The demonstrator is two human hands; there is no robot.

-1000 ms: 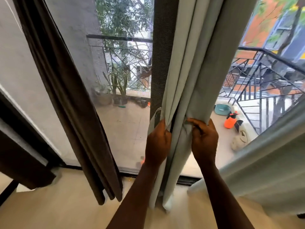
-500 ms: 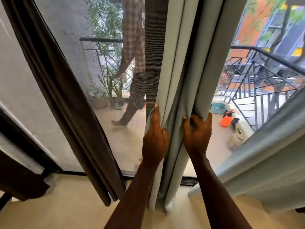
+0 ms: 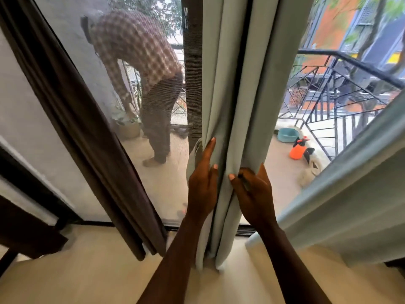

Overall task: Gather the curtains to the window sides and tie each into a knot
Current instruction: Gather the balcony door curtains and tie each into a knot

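Fingers [image 3: 209,150] of the left hand [image 3: 202,189] go up the near fold of the pale green curtain [image 3: 230,84]: forefinger straight and flat on the cloth, thumb beside it, the others hidden behind the curled edge, so I cannot tell whether that hand really grips. Just to their right, across one pleat, the right hand [image 3: 255,194] has a firmer claim, thumb pressed on the front and fingers curled round the back of the folds, pinching them together. Between the two hands the panel hangs bunched in tall pleats, its hem on the floor [image 3: 98,275] below the wrists. Well off to the left of the fingers hangs the brown curtain [image 3: 76,128], loose and unknotted; off to the right sweeps another pale curtain [image 3: 350,194]. Beyond the fingers, through the window screen [image 3: 153,194], a person in a checked shirt [image 3: 135,51] bends over on the balcony.

By my reading this is the gathering step, no knot yet. Next move calls for both hands closing right round the whole bundle, carrying it sideways to the frame, then looping the lower length through itself.
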